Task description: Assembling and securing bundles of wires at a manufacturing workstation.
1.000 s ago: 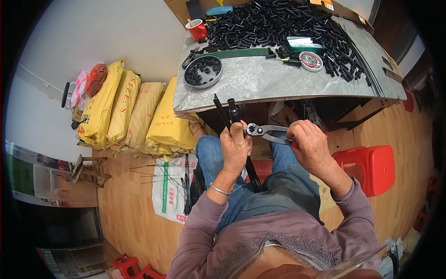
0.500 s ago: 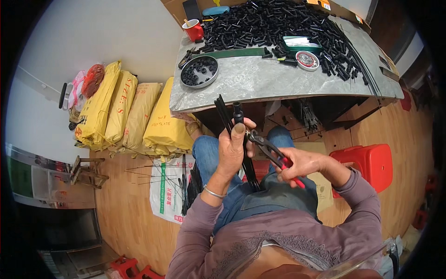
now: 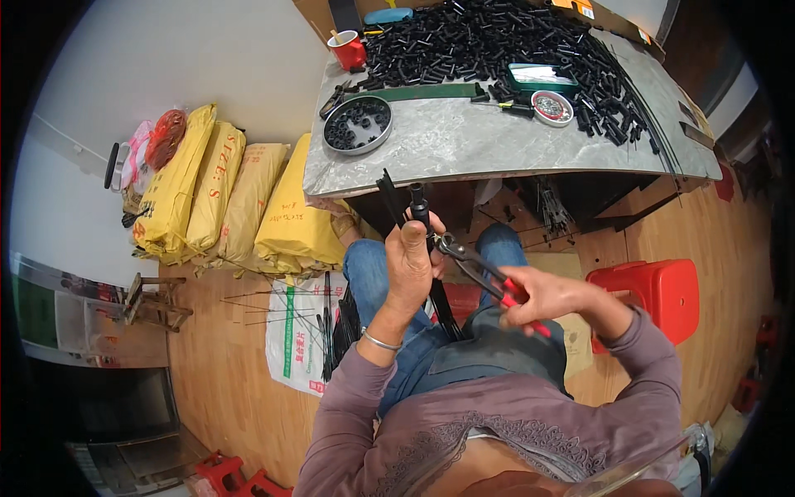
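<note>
Upright in my left hand (image 3: 407, 269) is a short black stepped tube (image 3: 418, 200), its top standing above my thumb. The same hand holds a bundle of thin black rods (image 3: 389, 197), whose lower ends come out beneath it over my lap. My right hand (image 3: 542, 296) is wrapped round the red handles of a pair of pincers (image 3: 474, 263). Their metal jaws are right beside the tube, by my left fingers. Whether the jaws bite on anything is too small to tell.
Ahead stands a grey table (image 3: 464, 149) with a heap of black tubes (image 3: 464, 41), a round tray (image 3: 358, 147) of small black parts, a red mug (image 3: 348, 51) and a small round dish (image 3: 552, 108). Yellow sacks (image 3: 214, 182) line the left wall; a red stool (image 3: 662, 302) is at right.
My left hand with the tube and rods has shifted slightly left. My right hand and the pincer handles have moved a little to the right.
</note>
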A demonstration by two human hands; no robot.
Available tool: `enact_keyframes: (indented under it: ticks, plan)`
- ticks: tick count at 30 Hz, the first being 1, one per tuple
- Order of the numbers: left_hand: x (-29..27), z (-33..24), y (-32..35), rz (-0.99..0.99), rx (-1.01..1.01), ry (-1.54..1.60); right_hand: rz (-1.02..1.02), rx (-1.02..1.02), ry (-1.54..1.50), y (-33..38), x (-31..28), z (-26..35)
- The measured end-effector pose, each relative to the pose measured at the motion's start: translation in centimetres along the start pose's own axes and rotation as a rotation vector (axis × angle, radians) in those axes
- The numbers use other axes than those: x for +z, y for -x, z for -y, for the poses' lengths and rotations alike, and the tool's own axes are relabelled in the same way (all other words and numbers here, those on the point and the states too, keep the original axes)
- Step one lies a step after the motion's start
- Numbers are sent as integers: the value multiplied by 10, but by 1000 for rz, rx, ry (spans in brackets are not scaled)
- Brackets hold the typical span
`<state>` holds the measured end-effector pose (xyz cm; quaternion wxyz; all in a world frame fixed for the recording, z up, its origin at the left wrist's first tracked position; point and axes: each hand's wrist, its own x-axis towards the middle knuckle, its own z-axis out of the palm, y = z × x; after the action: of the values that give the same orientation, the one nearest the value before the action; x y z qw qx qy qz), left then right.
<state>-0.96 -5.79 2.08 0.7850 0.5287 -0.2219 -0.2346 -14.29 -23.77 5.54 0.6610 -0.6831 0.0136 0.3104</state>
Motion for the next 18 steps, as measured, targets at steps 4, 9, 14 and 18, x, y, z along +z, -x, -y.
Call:
enact_keyframes:
  ticks: [4, 9, 14, 18]
  plan:
    - [2, 3, 3, -46, 32, -29, -419, -258, 605, 7, -6, 1]
    - [1, 1, 2, 76, 32, 4, 0, 4, -393, 18, -13, -19]
    - [4, 0, 7, 19, 25, -22, 64, 72, 46, 11, -13, -4]
    - [1, 1, 7, -33, 22, -11, -439, -566, 507, 4, -13, -12]
